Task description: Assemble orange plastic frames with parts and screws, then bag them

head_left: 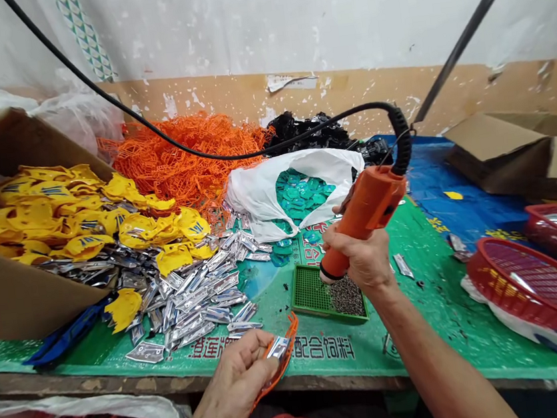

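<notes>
Left hand (231, 392) pinching a silver tag (277, 347) against an orange plastic frame (289, 352), just below a green perforated tray (313, 295); right hand (357, 260) closed around a corded orange power tool (367, 215), above the tray.

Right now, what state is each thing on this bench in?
Left hand, pinching silver tag on orange plastic frame.
Right hand, gripping corded orange tool upright.
White plastic bag, open, holding teal pieces.
Cardboard box, open, full of yellow pieces.
Green tray, dark bits heaped on it.
</notes>
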